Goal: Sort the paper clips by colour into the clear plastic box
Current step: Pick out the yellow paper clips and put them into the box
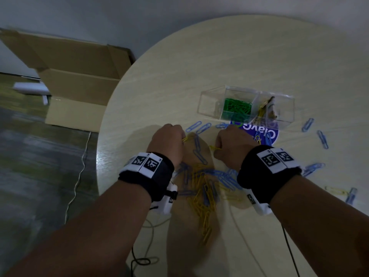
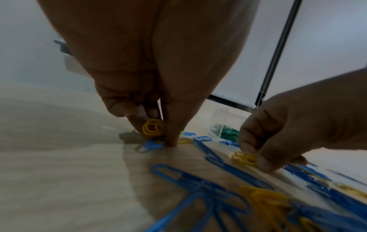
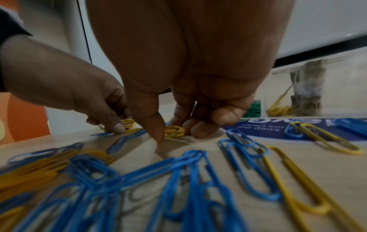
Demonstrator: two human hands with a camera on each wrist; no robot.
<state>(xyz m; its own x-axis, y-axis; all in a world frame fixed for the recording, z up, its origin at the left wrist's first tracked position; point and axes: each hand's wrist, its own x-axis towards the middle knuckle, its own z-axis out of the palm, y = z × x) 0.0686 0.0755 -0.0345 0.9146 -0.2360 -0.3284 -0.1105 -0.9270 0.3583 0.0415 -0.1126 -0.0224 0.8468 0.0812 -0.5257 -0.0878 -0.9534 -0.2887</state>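
Observation:
The clear plastic box (image 1: pixel 209 102) stands on the round table, with green clips (image 1: pixel 237 108) in its middle compartment and yellow clips (image 1: pixel 261 112) in the right one. A mixed pile of blue and yellow clips (image 1: pixel 205 182) lies between my wrists. My left hand (image 1: pixel 182 137) is down on the table and pinches a small bunch of yellow clips (image 2: pixel 152 128). A blue clip (image 2: pixel 151 146) lies just under its fingertips. My right hand (image 1: pixel 217 146), a little to the right, pinches more yellow clips (image 3: pixel 174 131) against the tabletop.
Loose blue clips (image 1: pixel 307 124) lie scattered to the right of the box and near a blue sticker (image 1: pixel 273 134). An open cardboard box (image 1: pixel 79 84) sits on the floor beyond the table's left edge. Thin cables (image 1: pixel 83 166) hang off the near edge.

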